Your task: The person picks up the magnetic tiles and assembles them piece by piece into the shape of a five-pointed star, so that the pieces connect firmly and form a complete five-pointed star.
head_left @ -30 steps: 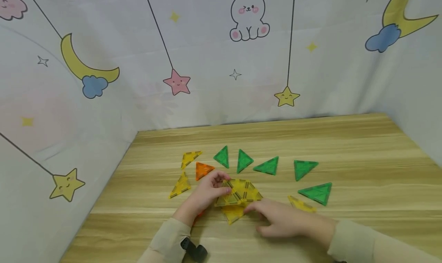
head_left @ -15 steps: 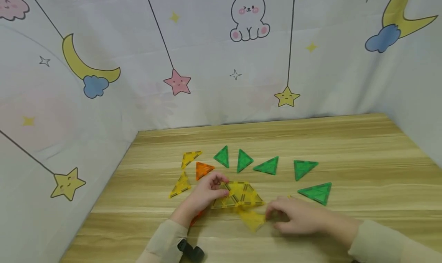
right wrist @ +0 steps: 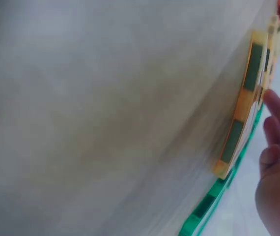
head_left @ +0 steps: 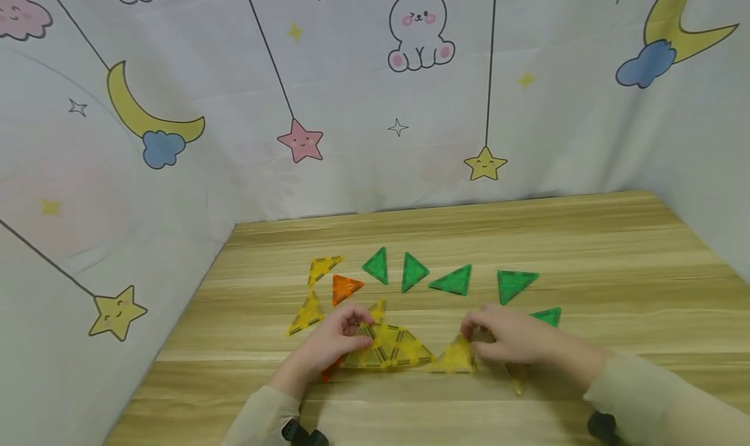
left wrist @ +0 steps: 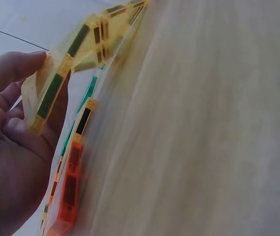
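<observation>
Several yellow triangular magnetic tiles (head_left: 410,348) are joined edge to edge near the front of the table. My left hand (head_left: 340,335) pinches this joined piece at its left end, between thumb and fingers. In the left wrist view, the joined tiles (left wrist: 98,42) tilt up off the table at the held end. One yellow point (head_left: 378,310) sticks out behind them; whether it is attached I cannot tell. To the right, my right hand (head_left: 510,335) pinches a yellow triangular tile (head_left: 454,358) whose left corner meets the joined piece's right corner.
Green triangular tiles (head_left: 415,272) lie in an arc behind the hands. An orange triangle (head_left: 346,288) and two yellow ones (head_left: 307,314) lie at left. A red-orange tile (head_left: 333,366) is partly under my left hand; a loose yellow tile (head_left: 518,377) lies below my right.
The joined piece has come down and left with my left hand. My right hand has moved right, and the yellow triangle from underneath has swung to the joined piece's right side.
</observation>
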`<state>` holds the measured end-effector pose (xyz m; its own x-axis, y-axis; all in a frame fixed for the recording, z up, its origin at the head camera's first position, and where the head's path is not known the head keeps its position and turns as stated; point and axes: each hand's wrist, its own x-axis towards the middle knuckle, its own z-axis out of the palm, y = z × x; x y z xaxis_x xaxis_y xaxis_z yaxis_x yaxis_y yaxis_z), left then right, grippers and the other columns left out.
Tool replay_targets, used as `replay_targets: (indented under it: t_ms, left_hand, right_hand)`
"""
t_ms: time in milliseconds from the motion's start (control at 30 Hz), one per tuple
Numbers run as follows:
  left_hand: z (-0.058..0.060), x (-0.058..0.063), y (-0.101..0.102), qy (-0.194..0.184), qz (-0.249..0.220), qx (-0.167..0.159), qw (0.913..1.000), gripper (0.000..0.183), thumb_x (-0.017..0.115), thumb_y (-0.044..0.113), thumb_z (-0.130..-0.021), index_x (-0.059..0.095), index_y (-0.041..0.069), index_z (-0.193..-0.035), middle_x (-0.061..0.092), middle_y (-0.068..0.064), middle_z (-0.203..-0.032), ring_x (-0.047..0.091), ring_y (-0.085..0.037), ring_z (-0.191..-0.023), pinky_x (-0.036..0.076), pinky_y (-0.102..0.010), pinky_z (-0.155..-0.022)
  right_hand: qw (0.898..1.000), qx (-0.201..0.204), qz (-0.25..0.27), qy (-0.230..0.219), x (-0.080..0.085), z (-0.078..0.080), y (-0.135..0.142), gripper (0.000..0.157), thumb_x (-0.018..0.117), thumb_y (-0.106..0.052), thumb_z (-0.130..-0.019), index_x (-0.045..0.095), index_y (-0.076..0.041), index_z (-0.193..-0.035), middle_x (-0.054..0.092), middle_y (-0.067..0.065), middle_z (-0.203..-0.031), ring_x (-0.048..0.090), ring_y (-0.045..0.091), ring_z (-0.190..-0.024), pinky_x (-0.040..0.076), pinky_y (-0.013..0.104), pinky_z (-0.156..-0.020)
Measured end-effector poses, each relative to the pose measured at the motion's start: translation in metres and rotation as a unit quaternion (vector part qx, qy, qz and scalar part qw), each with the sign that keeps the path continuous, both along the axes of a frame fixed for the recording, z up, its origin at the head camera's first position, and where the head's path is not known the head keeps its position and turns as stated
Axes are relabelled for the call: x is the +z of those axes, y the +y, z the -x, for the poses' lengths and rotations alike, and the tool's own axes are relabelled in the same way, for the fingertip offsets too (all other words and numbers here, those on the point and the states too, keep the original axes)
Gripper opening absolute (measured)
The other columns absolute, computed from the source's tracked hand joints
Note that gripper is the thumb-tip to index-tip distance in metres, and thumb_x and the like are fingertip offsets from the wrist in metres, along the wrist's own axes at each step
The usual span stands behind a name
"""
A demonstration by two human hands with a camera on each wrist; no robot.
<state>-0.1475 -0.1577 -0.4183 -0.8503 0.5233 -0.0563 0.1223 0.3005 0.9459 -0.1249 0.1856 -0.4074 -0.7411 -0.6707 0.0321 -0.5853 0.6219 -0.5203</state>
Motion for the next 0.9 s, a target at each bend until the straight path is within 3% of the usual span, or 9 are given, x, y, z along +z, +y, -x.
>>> replay_targets:
  t_ms: [233, 400, 567, 733, 900]
  left_hand:
    - [-0.004, -0.002, -0.001, -0.004, 0.032, -0.032, 0.999, 0.027, 0.069, 0.01, -0.084, 0.057, 0.004, -0.107, 0.058, -0.003, -0.091, 0.046, -0.011, -0.068, 0.04, -0.023, -0.06]
    - [-0.007, -0.004, 0.002, -0.021, 0.047, -0.066, 0.9965, 0.026, 0.068, 0.01, -0.084, 0.057, 0.006, -0.107, 0.053, 0.001, -0.076, 0.044, -0.008, -0.063, 0.038, -0.021, -0.057]
    - [-0.009, -0.001, 0.007, -0.023, 0.06, -0.079, 0.9948, 0.025, 0.067, 0.01, -0.085, 0.058, 0.008, -0.108, 0.054, 0.001, -0.078, 0.044, -0.008, -0.063, 0.038, -0.022, -0.059]
    - [-0.009, 0.001, 0.012, 0.011, 0.106, -0.086, 0.9906, 0.023, 0.067, 0.012, -0.085, 0.059, 0.013, -0.107, 0.058, 0.002, -0.089, 0.05, -0.01, -0.072, 0.042, -0.025, -0.065]
    - [-0.009, 0.005, 0.018, 0.064, 0.154, -0.112, 0.9796, 0.022, 0.068, 0.013, -0.085, 0.059, 0.019, -0.104, 0.057, 0.007, -0.091, 0.052, -0.009, -0.079, 0.044, -0.025, -0.071]
  right_hand:
    - [1.0, -0.024, -0.006, -0.014, -0.002, 0.016, 0.0, 0.03, 0.062, -0.021, -0.088, 0.06, -0.011, -0.117, 0.059, -0.002, -0.112, 0.055, 0.021, -0.101, 0.046, 0.04, -0.084]
    - [0.999, -0.043, -0.009, -0.012, -0.004, 0.024, 0.003, 0.032, 0.063, -0.02, -0.087, 0.059, -0.011, -0.118, 0.059, -0.001, -0.115, 0.053, 0.021, -0.101, 0.046, 0.04, -0.084]
    - [0.999, -0.048, -0.012, -0.006, -0.004, 0.026, 0.004, 0.032, 0.065, -0.02, -0.086, 0.059, -0.011, -0.117, 0.059, -0.001, -0.115, 0.053, 0.02, -0.101, 0.046, 0.04, -0.084]
    - [0.999, -0.047, -0.012, -0.003, -0.003, 0.026, 0.003, 0.032, 0.065, -0.019, -0.086, 0.059, -0.011, -0.116, 0.059, -0.001, -0.115, 0.052, 0.022, -0.105, 0.045, 0.041, -0.086]
    - [0.998, -0.053, -0.021, 0.011, -0.002, 0.028, 0.003, 0.035, 0.068, -0.018, -0.083, 0.059, -0.01, -0.117, 0.06, 0.001, -0.115, 0.051, 0.023, -0.105, 0.044, 0.042, -0.088]
